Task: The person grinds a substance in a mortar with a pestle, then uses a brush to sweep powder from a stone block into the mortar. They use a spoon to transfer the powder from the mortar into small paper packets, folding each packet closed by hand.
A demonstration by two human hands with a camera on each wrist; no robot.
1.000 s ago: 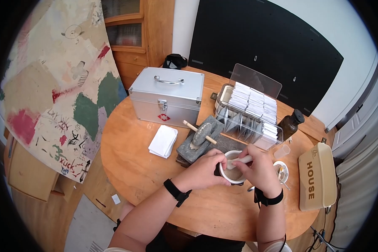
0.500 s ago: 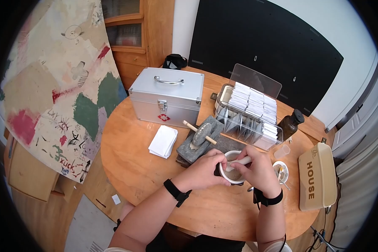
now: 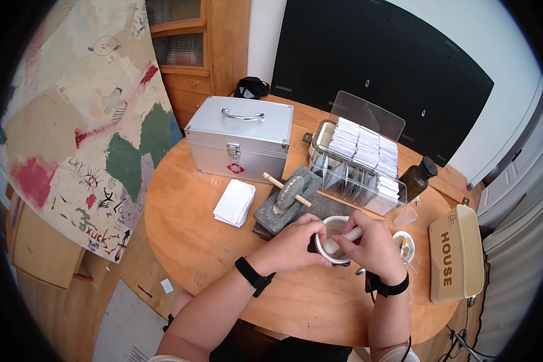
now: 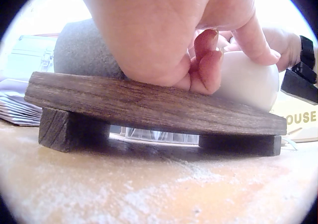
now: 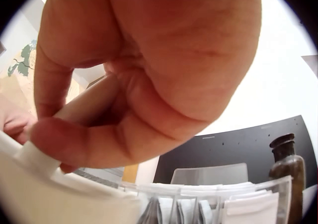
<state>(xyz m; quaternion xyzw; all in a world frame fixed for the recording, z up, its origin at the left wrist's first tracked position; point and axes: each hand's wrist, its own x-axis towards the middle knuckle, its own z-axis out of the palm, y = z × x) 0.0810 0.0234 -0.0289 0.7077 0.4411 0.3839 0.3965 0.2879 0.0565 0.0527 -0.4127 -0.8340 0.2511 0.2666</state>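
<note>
A white mortar with greyish-brown powder inside stands at the near right of the table; the left wrist view shows it on a dark wooden stand. My left hand holds the mortar from its left side, some fingers curled against its wall and one reaching along it. With thumb and fingers my right hand grips a white pestle. The pestle slants down into the mortar, its rounded end in the powder. In the right wrist view the pestle's shaft passes between thumb and fingers.
Left of the mortar sits a grey stone block bearing a stone wheel on a wooden rod. Behind are a clear box of white packets and a dark bottle. A small bowl, a plastic cup and a HOUSE box flank the right hand.
The pestle's end has shifted about inside the mortar and now lies nearer the front, with the right hand moving slightly along. My left hand and the mortar have stayed in place.
</note>
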